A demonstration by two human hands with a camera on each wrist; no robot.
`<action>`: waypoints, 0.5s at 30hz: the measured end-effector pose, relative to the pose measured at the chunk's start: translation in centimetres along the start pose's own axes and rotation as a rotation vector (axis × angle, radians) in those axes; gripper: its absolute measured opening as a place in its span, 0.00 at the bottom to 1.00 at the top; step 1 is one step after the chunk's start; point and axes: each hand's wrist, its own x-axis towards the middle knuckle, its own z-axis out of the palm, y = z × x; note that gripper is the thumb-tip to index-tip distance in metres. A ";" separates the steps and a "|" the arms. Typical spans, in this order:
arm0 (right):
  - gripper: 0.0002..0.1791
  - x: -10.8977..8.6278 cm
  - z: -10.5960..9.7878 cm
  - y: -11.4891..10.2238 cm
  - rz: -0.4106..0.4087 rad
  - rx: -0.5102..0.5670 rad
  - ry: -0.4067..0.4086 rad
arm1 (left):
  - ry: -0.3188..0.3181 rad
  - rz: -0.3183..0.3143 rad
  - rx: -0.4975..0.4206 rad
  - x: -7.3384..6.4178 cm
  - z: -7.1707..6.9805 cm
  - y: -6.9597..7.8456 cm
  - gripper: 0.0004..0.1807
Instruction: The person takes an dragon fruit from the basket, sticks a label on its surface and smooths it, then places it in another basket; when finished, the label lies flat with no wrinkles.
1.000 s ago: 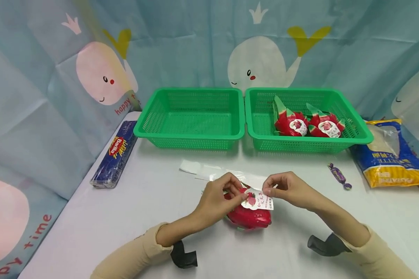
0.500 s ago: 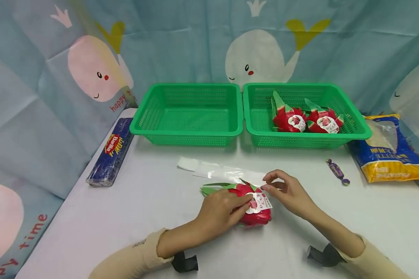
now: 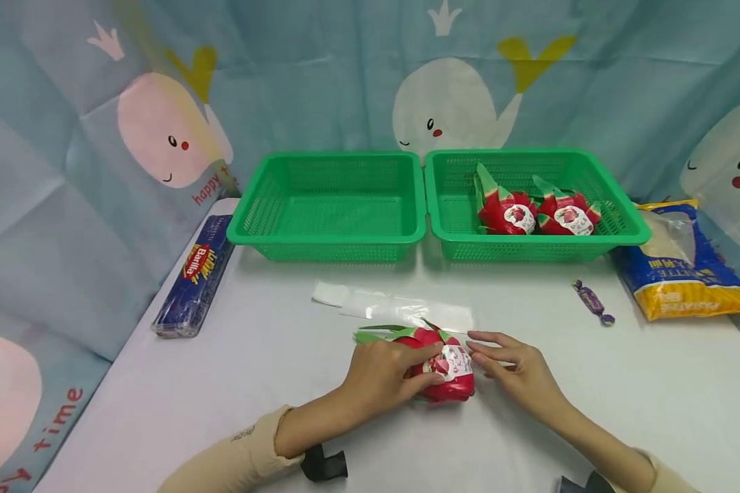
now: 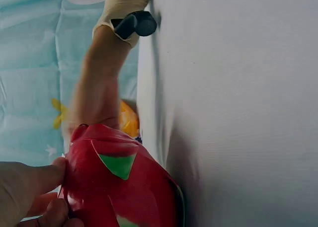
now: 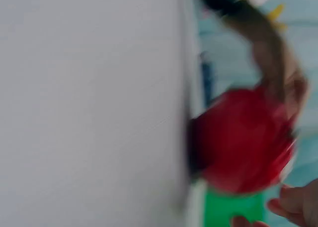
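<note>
A red dragon fruit [image 3: 450, 392] with green leaf tips lies on the white table in the head view. A white printed label [image 3: 458, 361] sits on its upper side. My left hand [image 3: 379, 376] holds the fruit from the left, index finger and thumb over the label's left part; its other fingers are hidden. In the left wrist view, curled fingertips [image 4: 58, 214] touch the red skin. My right hand [image 3: 521, 373] reaches to the label's right edge with fingers extended and slightly bent, holding nothing visible. The right wrist view is blurred; right fingertips [image 5: 283, 204] show beside the fruit.
Behind stand two green baskets; the left basket [image 3: 327, 250] is bare inside, the right basket [image 3: 543, 252] holds two labelled dragon fruits [image 3: 508, 213]. A clear-and-white strip [image 3: 395, 306], a purple candy [image 3: 592, 301], a Barilla box [image 3: 197, 274] and a pasta bag [image 3: 678, 267] lie around.
The label, earlier pinched by both hands over the fruit, now lies against its skin. My left hand has shifted from the label's edge to holding the fruit; my right fingers have let go and spread.
</note>
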 end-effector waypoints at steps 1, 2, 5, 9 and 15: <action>0.13 0.0 0.2 -0.2 -0.022 0.008 0.010 | 0.003 0.002 0.001 0.0 0.0 -0.1 0.22; 0.15 0.1 0.5 -0.4 -0.047 0.013 0.023 | 0.008 0.008 0.004 -0.1 0.1 -0.1 0.22; 0.14 0.0 0.9 -0.7 -0.036 0.058 0.006 | 0.007 0.022 0.000 -0.1 0.1 -0.3 0.22; 0.12 -0.3 1.0 0.2 0.099 0.133 -0.051 | 0.005 0.028 -0.025 -0.2 -0.1 -0.6 0.23; 0.15 -0.4 1.1 0.1 0.076 0.055 -0.053 | 0.008 0.062 -0.084 -0.3 -0.2 -1.3 0.22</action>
